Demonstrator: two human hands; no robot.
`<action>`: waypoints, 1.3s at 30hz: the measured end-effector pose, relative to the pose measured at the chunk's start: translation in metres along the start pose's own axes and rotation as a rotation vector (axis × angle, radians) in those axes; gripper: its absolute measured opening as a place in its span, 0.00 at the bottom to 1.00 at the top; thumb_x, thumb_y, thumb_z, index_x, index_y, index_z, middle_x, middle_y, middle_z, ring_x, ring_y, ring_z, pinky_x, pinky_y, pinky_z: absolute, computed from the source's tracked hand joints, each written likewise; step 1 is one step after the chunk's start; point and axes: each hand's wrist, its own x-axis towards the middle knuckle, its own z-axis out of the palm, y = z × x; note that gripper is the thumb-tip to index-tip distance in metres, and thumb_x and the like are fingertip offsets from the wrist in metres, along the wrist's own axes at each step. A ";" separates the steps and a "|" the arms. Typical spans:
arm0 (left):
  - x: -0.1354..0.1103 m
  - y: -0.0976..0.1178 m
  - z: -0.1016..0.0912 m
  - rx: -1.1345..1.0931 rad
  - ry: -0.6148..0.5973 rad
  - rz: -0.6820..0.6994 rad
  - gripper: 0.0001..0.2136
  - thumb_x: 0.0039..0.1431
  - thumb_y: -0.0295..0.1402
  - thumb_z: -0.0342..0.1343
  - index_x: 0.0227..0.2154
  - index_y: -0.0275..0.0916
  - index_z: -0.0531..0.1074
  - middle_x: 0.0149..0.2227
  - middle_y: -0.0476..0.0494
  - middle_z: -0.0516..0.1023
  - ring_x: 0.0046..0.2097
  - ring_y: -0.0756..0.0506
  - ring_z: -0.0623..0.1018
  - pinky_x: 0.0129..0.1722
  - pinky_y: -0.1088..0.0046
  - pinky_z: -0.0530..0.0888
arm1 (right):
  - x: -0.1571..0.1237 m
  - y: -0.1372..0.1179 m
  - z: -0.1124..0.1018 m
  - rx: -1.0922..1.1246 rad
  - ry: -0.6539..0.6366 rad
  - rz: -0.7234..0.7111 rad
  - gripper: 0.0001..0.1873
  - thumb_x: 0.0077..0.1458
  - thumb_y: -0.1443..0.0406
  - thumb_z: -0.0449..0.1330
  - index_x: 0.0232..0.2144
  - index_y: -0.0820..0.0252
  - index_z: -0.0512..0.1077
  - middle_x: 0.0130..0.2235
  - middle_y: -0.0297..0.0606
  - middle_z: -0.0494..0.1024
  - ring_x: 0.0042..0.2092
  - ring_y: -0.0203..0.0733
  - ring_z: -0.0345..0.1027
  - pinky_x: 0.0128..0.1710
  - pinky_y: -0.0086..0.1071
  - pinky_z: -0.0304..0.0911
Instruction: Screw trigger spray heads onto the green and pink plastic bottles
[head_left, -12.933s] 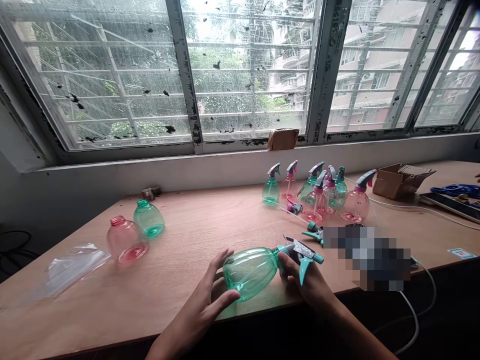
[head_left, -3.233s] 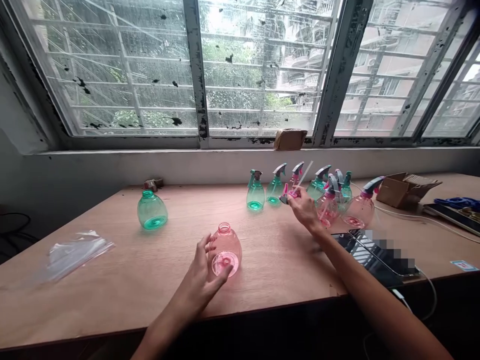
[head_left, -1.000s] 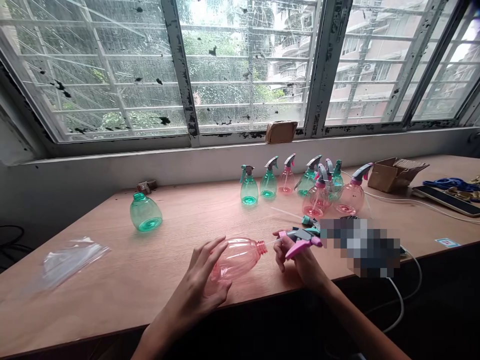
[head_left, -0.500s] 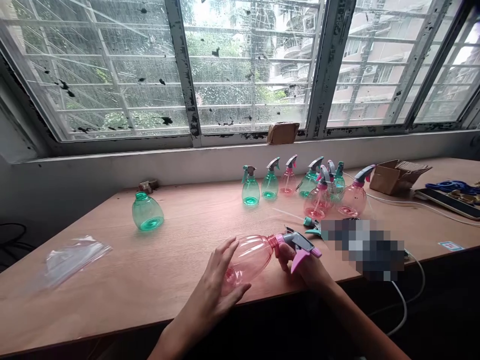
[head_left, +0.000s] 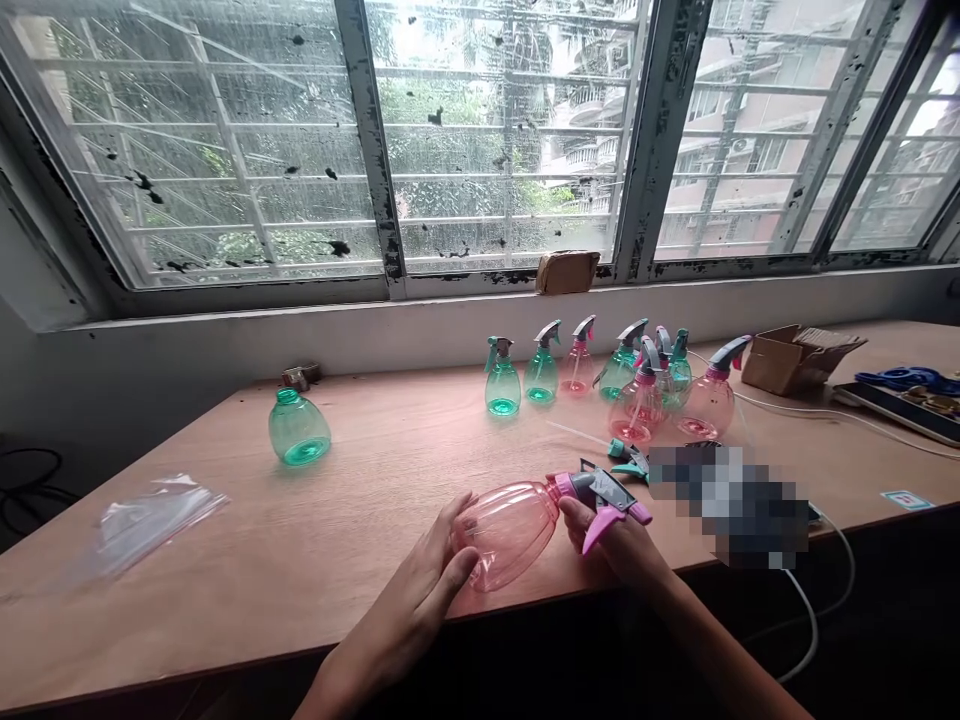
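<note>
Together, left hand [head_left: 435,570] cups pink bottle [head_left: 510,520]; right hand [head_left: 619,540] grips its sprayer [head_left: 604,492].

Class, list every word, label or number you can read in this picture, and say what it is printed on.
No text can be read.
Sticker on the table: too small to read.
Pink bottle, its spray head, cardboard box: no print visible.

Long wooden table [head_left: 375,450]. Capless green plastic bottle [head_left: 298,428] upright at left. Crumpled clear plastic bag [head_left: 150,508] near left edge. Cluster of green and pink capped spray bottles [head_left: 637,385] at back right. Loose teal trigger head [head_left: 626,458] lying in front of the cluster. Open cardboard box [head_left: 799,357] far right, white cable [head_left: 825,415] beside it. Brown block [head_left: 567,271] on the windowsill.
</note>
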 end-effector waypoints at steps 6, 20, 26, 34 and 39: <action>-0.001 -0.002 0.005 0.032 -0.011 0.028 0.41 0.63 0.44 0.62 0.70 0.52 0.43 0.72 0.40 0.52 0.69 0.33 0.62 0.69 0.50 0.56 | 0.000 -0.008 0.002 0.020 -0.029 0.030 0.15 0.57 0.51 0.63 0.35 0.55 0.72 0.21 0.27 0.64 0.22 0.36 0.56 0.23 0.32 0.54; 0.002 -0.005 -0.002 -0.101 -0.025 -0.003 0.31 0.65 0.47 0.58 0.67 0.49 0.55 0.68 0.41 0.62 0.68 0.35 0.62 0.69 0.53 0.56 | -0.003 -0.024 0.007 -0.091 -0.030 -0.029 0.22 0.56 0.44 0.60 0.23 0.53 0.67 0.18 0.29 0.65 0.23 0.40 0.60 0.24 0.33 0.60; 0.000 -0.008 0.005 0.074 0.015 0.016 0.47 0.55 0.41 0.69 0.70 0.51 0.44 0.70 0.37 0.56 0.66 0.33 0.65 0.67 0.51 0.60 | -0.003 -0.028 0.008 -0.120 -0.034 -0.026 0.24 0.55 0.42 0.61 0.21 0.52 0.64 0.18 0.30 0.65 0.23 0.41 0.60 0.25 0.35 0.62; 0.000 -0.004 -0.002 -0.062 -0.023 -0.011 0.28 0.71 0.49 0.46 0.69 0.49 0.50 0.71 0.41 0.57 0.69 0.34 0.60 0.69 0.49 0.54 | -0.004 -0.029 0.008 -0.096 -0.017 -0.034 0.24 0.56 0.44 0.61 0.20 0.52 0.65 0.17 0.30 0.65 0.22 0.40 0.59 0.25 0.35 0.61; 0.002 -0.006 0.002 -0.106 -0.024 0.016 0.37 0.63 0.45 0.62 0.68 0.52 0.47 0.71 0.40 0.56 0.68 0.35 0.63 0.68 0.52 0.59 | -0.003 -0.027 0.008 -0.066 0.001 -0.016 0.21 0.55 0.44 0.62 0.27 0.53 0.69 0.18 0.29 0.65 0.23 0.41 0.58 0.24 0.35 0.59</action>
